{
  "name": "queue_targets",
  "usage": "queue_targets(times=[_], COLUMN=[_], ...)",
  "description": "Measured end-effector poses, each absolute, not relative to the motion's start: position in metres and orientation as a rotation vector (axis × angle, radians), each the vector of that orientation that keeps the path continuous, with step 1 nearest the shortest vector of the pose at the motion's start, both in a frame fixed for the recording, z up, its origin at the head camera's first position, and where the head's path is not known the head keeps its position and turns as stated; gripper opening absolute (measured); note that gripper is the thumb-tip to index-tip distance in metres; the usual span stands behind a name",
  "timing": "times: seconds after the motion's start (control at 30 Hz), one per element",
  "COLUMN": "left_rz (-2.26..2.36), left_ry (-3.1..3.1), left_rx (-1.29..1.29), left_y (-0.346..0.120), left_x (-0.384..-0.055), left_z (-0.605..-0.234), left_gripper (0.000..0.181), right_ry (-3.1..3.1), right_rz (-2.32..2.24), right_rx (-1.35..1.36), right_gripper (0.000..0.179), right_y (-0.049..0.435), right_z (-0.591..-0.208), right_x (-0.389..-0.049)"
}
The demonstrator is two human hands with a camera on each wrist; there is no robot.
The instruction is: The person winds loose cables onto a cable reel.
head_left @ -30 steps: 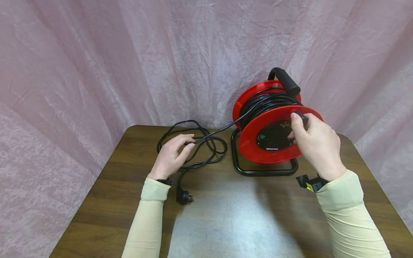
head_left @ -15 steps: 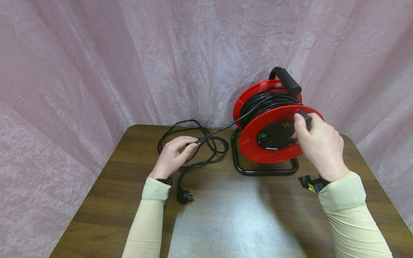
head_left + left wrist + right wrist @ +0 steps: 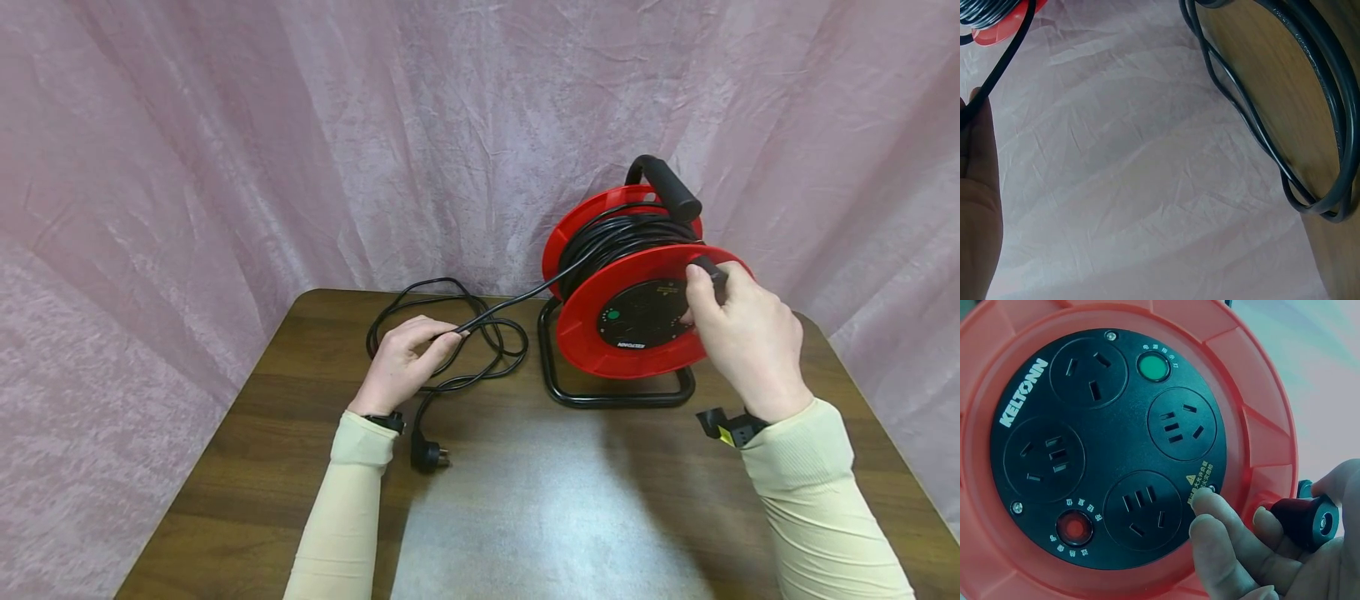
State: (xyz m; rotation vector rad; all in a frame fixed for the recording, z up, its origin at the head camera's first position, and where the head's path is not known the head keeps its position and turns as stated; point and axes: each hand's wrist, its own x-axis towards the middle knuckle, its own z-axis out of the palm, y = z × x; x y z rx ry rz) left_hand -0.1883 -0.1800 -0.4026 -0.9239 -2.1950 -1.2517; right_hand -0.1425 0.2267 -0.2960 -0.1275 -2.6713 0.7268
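Observation:
A red cable reel [image 3: 581, 350] wound with black cable [image 3: 517, 298] stands at the back right of the table in the head view. My right hand [image 3: 753, 346] holds the black crank knob [image 3: 1304, 522] on its front disc, with thumb and index finger at the knob and the other fingers close over the socket panel [image 3: 1104, 444]. To the left, my left hand [image 3: 405, 358] pinches the cable between thumb and fingertips. From there the cable slopes up to the drum; the rest lies in loose loops [image 3: 1260, 131] behind the hand, ending in a black plug [image 3: 427, 456].
The reel rests on a black tube stand [image 3: 618, 402] and has a black carrying handle [image 3: 671, 190] on top. A pink curtain [image 3: 420, 150] hangs right behind the wooden table [image 3: 247, 467]. Wrist cameras sit at both cuffs.
My left thumb and fingers have closed onto the cable and shifted slightly right. My right hand and the knob have moved a little to the right, with the reel's disc turned slightly.

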Motion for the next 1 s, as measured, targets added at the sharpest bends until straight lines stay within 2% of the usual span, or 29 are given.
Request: queue_targets(times=[0.57, 1.0], left_rz=[-1.194, -1.168], left_ry=[-2.363, -2.473], left_rx=[-0.834, -0.853], left_y=[-0.177, -0.167], left_x=[-0.189, -0.190], left_z=[-0.402, -0.407], left_gripper=[0.017, 0.031], right_ry=[-2.680, -2.650], right_rz=[0.734, 0.749], right_rx=[-0.174, -0.225], right_gripper=[0.053, 0.051], right_y=[0.239, 0.249], right_z=[-0.299, -0.307], right_x=[-0.141, -0.140])
